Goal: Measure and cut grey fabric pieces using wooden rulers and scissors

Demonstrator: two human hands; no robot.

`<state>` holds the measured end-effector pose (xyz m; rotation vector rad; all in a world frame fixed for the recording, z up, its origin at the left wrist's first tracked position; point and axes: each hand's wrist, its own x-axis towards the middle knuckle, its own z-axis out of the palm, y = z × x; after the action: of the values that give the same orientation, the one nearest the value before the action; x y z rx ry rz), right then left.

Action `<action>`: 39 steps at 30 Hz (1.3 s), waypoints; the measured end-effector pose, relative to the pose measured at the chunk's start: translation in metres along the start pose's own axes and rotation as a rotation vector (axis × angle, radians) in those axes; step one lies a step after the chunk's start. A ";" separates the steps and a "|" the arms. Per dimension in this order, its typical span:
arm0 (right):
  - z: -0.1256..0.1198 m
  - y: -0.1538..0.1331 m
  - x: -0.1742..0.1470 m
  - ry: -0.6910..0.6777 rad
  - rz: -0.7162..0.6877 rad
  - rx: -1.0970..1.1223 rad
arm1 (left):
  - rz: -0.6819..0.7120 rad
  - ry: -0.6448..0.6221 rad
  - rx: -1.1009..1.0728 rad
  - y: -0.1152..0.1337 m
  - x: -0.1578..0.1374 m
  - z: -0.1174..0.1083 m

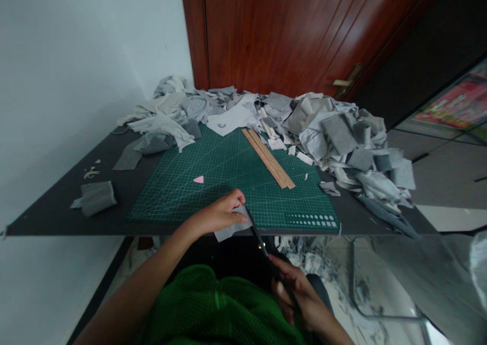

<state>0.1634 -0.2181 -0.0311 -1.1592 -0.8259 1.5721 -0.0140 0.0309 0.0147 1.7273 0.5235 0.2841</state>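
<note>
My left hand (228,209) pinches a small light-grey piece of fabric (227,232) over the front edge of the green cutting mat (167,193). In my right hand (297,289) is a pair of dark scissors (261,241), its fingers wrapped round the handles. The scissors point up and away from my body. Their tips meet the right edge of the fabric, close to my left fingertips; whether the blades are parted I cannot make out. On the mat beyond my left hand lies a small pink rounded triangle (199,179).
Two wooden rulers (269,158) lie on the mat. Heaps of grey and white fabric scraps (171,114) (335,137) line the back and right of the dark table (68,193). A folded grey piece (98,198) lies at left. More scraps (312,259) litter the floor.
</note>
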 end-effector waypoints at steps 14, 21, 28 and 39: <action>0.003 -0.003 -0.002 0.024 0.006 -0.015 | 0.014 -0.004 0.012 -0.001 0.000 -0.001; 0.003 -0.002 -0.002 0.019 -0.003 -0.011 | 0.008 0.001 0.001 -0.001 0.000 0.000; 0.002 0.003 -0.003 0.013 0.015 0.026 | 0.003 0.017 0.034 -0.001 0.000 0.000; 0.028 -0.002 -0.008 0.147 0.096 0.250 | 0.003 0.006 0.003 0.000 -0.001 -0.001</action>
<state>0.1383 -0.2245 -0.0187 -1.1294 -0.4687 1.5948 -0.0150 0.0314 0.0146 1.7305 0.5262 0.2912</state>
